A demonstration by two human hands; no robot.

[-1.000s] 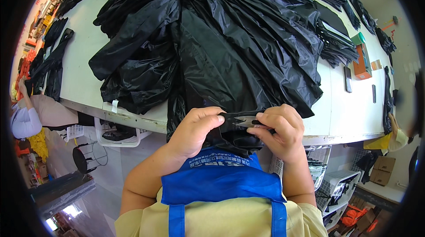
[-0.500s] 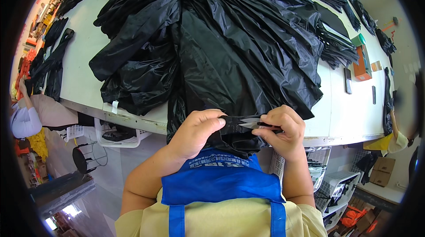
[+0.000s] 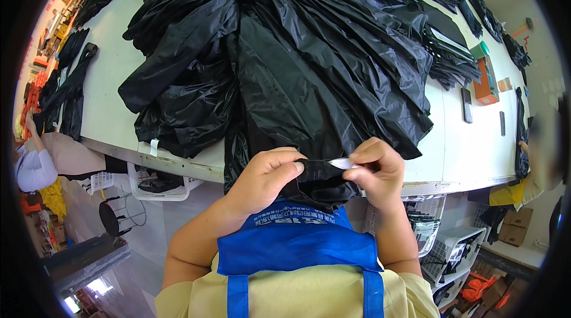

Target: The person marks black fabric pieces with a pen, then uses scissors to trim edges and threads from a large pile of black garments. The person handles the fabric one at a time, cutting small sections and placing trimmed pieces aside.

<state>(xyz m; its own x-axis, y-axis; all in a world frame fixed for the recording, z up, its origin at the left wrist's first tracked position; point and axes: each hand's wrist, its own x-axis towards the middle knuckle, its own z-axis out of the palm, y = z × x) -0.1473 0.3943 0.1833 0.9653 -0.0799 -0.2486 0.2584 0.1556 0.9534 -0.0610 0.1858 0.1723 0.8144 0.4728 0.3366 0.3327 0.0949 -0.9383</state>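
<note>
My left hand [image 3: 269, 176] pinches the hemmed edge of a black garment [image 3: 291, 92] between thumb and bent fingers, and an opening in the cloth gapes beside it. In my closed right hand [image 3: 379, 170] is a pair of thread snips [image 3: 341, 163]. Their bright, pointed blades face my left hand and lie at the edge of the cloth; I cannot tell whether they touch it. My fingers hide the rest of the snips. From my hands the glossy garment spreads away in long folds over the white table [image 3: 107, 89].
Stacked black pieces [image 3: 452, 59], an orange box [image 3: 486, 83], a green roll [image 3: 479, 50] and a dark phone [image 3: 467, 105] lie to the right. White baskets [image 3: 455, 249] stand below the table edge. Two other people work at the far left [image 3: 37, 166] and far right.
The snips' blades, spread apart before, now look together and turned, catching the light. My right hand has shifted slightly left and up. My left hand keeps its pinch.
</note>
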